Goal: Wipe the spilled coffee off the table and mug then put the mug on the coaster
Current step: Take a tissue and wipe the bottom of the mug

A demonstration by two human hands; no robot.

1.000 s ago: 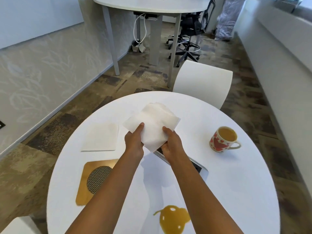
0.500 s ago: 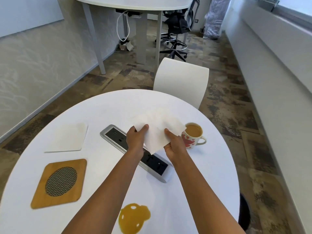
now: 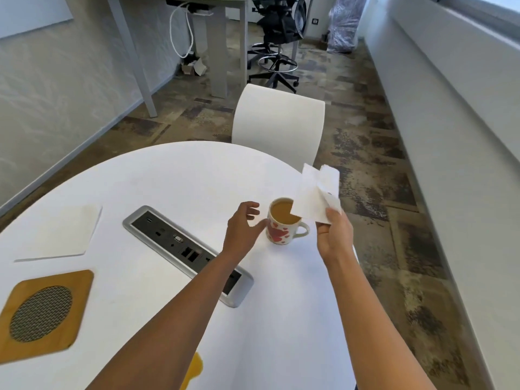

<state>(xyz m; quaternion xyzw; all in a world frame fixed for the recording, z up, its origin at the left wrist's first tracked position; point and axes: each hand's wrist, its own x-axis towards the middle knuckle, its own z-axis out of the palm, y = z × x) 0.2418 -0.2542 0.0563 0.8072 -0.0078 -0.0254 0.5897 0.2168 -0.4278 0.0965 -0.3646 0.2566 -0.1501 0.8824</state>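
A white mug (image 3: 282, 230) with red hearts, full of coffee, stands near the right edge of the round white table (image 3: 180, 175). My left hand (image 3: 243, 229) is open, its fingers curved just left of the mug, thumb close to its side. My right hand (image 3: 334, 233) holds a white paper napkin (image 3: 318, 192) raised above and right of the mug. A brown coffee spill (image 3: 194, 367) lies at the near edge, partly hidden by my left forearm. The wooden coaster (image 3: 42, 313) with a mesh centre sits at the near left.
A second white napkin (image 3: 59, 235) lies flat at the left. A grey power socket strip (image 3: 185, 249) is set into the table's middle. A white chair (image 3: 278, 125) stands beyond the far edge. Another table and a black office chair (image 3: 277, 38) are farther back.
My left hand has let go of the napkin and moved to the mug's left side. My right hand carried the napkin up and right. The view has shifted toward the mug.
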